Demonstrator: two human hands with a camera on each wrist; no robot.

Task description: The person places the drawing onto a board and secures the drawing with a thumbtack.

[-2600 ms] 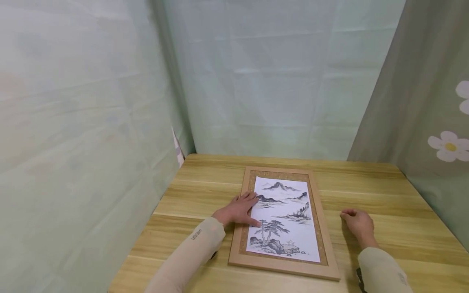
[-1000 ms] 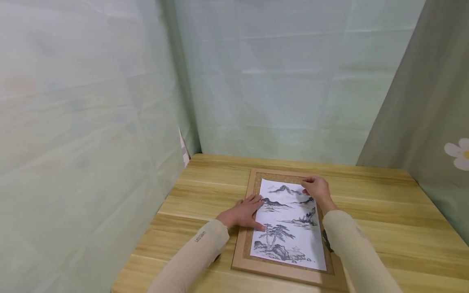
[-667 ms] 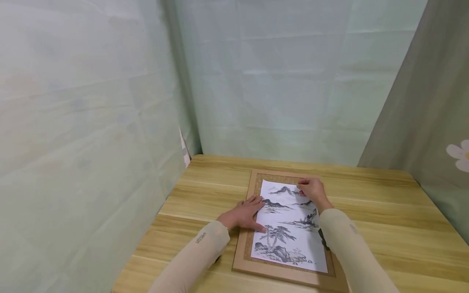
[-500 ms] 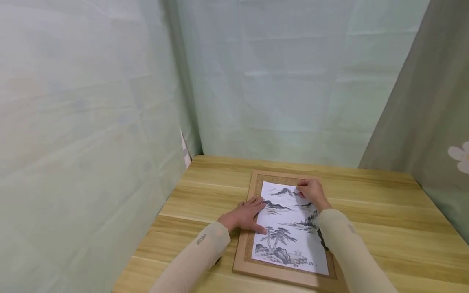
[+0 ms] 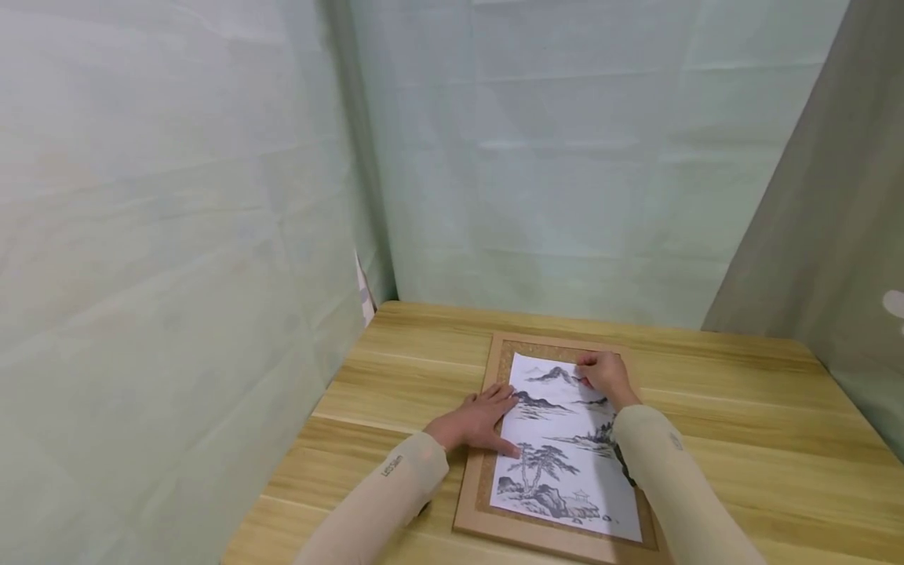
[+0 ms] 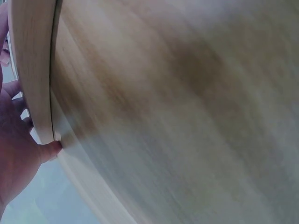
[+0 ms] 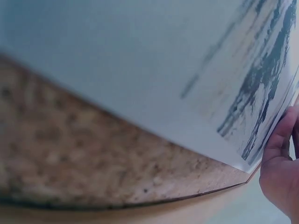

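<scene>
A white sheet of paper [image 5: 551, 420] with a black ink landscape lies on a cork board [image 5: 519, 348] with a light wooden frame [image 5: 468, 502]. My left hand [image 5: 480, 424] rests across the board's left side, fingers spread, thumb reaching onto the paper. At the sheet's top right part, my right hand [image 5: 606, 378] has its thumb and fingers drawn together against the surface. Whatever may be between those fingertips is hidden. The right wrist view shows the hand [image 7: 280, 172] by a corner of the sheet [image 7: 107, 60], with bare cork [image 7: 117, 154] alongside.
The board lies flat on a wood-grain table [image 5: 395, 369]. A pale green cloth wall [image 5: 523, 196] stands behind, another cloth [image 5: 176, 275] hangs at the left, and a greyish curtain [image 5: 812, 235] is at the right. My right sleeve [image 5: 671, 471] covers the board's right edge.
My right hand has moved from the bare table at the right onto the paper's upper right part, then shifted slightly left. The left hand keeps its place on the board.
</scene>
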